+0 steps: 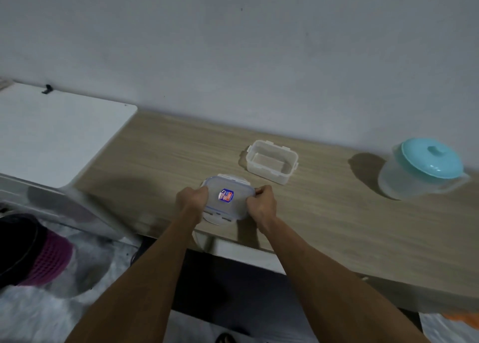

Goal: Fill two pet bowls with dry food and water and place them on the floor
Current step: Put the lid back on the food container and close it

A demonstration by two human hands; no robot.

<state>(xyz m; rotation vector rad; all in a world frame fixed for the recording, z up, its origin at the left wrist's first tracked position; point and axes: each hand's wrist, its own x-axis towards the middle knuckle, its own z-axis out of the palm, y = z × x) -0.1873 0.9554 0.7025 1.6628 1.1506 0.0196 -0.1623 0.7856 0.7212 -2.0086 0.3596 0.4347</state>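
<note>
A person's left hand (192,199) and right hand (262,200) grip opposite ends of a lidded box (228,199) (a red-and-blue sticker on its lid), fingers curled over its edges, near the front edge of a table (155,151). Just beyond the grip sits an open tub (272,162); well right of it, a teal-lidded jug (422,169).

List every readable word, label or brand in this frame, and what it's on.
Red-and-blue sticker on the container lid: printed marks, too blurred to read.
Open container, teal-lidded jug: no text visible.
</note>
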